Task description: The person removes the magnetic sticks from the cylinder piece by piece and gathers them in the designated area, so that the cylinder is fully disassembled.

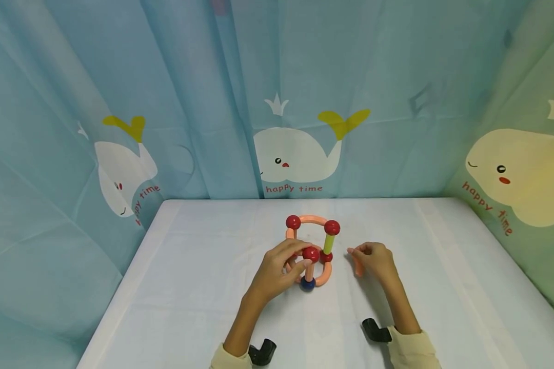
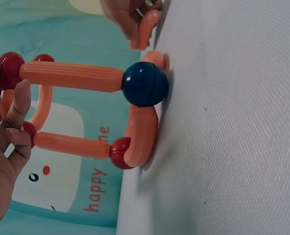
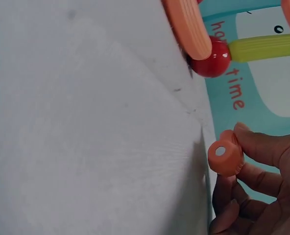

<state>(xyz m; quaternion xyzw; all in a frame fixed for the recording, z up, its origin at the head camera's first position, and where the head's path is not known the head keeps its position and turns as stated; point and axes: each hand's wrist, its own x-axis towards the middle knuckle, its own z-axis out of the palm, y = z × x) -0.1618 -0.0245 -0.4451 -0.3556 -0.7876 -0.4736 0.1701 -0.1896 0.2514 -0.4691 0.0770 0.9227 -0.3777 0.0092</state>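
Observation:
A frame of magnetic rods and balls stands on the table: curved orange rods (image 1: 323, 275) form its base, with a blue ball (image 2: 145, 84) at the front. An upright orange rod (image 2: 71, 76) rises from the blue ball to a red ball (image 1: 311, 254). My left hand (image 1: 274, 271) pinches that red ball between thumb and fingers. Farther back, a lime rod (image 1: 329, 244) and another orange upright carry two red balls, bridged by a curved orange rod (image 1: 312, 219). Right of the frame, my right hand (image 1: 376, 261) pinches a loose curved orange rod (image 3: 227, 156), its round end showing a pale disc.
The white-covered table (image 1: 189, 287) meets a blue curtain (image 1: 203, 102) printed with whales at its back and sides. Black curved pieces (image 1: 376, 330) sit at both wrists, by the cream sleeves (image 1: 413, 351).

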